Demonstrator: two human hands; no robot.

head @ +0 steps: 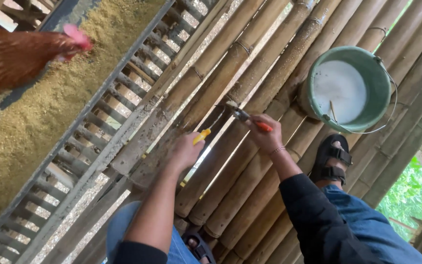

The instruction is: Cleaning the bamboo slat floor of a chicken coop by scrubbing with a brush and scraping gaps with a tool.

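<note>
My left hand [186,150] grips a yellow-handled tool [201,136] whose metal tip points into a gap between two bamboo poles [230,146] of the floor. My right hand [265,134] holds orange-handled pliers [248,119], jaws pointing up-left at the same gap, close to the other tool's tip. Both forearms reach in from the bottom, the right one in a black sleeve. My foot in a black sandal [332,161] rests on the bamboo to the right of my right hand.
A green bucket [384,85] with white contents stands on the bamboo at the upper right. A slatted cage front [108,122] and a feed trough [40,112] of yellow grain run along the left; a brown hen [15,56] leans over it.
</note>
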